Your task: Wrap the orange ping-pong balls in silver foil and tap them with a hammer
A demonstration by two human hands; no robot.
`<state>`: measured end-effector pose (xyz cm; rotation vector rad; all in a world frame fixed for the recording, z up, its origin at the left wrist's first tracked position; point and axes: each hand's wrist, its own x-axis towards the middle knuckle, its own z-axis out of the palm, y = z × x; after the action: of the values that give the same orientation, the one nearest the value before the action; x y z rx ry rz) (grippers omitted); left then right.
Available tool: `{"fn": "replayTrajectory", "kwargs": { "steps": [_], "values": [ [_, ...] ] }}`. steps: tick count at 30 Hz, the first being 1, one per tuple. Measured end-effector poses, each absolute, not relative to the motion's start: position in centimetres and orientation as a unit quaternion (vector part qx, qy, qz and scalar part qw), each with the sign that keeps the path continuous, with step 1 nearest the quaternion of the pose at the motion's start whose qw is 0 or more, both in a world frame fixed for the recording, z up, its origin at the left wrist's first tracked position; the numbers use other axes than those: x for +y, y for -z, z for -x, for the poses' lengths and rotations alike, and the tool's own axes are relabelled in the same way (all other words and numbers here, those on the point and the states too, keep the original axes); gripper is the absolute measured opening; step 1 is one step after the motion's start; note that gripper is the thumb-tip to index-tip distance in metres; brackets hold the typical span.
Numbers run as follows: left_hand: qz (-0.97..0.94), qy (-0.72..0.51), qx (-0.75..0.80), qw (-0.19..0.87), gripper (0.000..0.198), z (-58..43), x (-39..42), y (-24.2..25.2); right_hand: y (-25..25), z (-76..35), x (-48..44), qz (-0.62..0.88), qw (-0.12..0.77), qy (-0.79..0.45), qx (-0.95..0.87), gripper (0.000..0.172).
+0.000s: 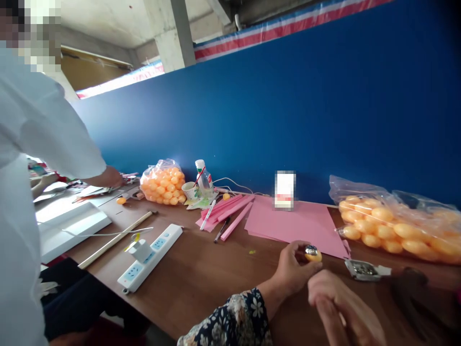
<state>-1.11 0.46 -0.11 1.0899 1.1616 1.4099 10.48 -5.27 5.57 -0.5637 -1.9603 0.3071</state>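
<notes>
Orange and round, the small ball (313,256) has no clear long axis; its shiny silver cap faces up. The left hand (293,271) pinches it between thumb and fingertips, above the brown wooden table (216,278), at the near corner of the flat pink paper sheets (295,223). The right hand (342,307), blurred, hovers nearer with fingers loosely extended, holding nothing. Just right lies a small metal tray (363,270), before a crinkled clear bag of balls (399,230).

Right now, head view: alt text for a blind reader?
The left hand pinches a small orange ball with a shiny cap above a brown table; the right hand, blurred, hovers open beside it. Pink paper, a bag of orange balls and a power strip lie nearby; a co-worker in white leans in at left.
</notes>
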Motion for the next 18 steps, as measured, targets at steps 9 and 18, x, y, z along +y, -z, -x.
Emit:
{"fn": "replayTrajectory", "kwargs": {
  "steps": [9, 18],
  "values": [
    [-0.367, -0.643, 0.414, 0.530, 0.052, 1.1, 0.4, -0.4, -0.7, -11.7, -0.1, 0.448, 0.511, -0.127, -0.723, 0.022],
    [-0.410, -0.616, 0.366, 0.564, 0.045, 1.6, -0.1, -0.8, -0.3, -10.8, -0.1, 0.417, 0.463, -0.180, -0.761, 0.040]
  ]
}}
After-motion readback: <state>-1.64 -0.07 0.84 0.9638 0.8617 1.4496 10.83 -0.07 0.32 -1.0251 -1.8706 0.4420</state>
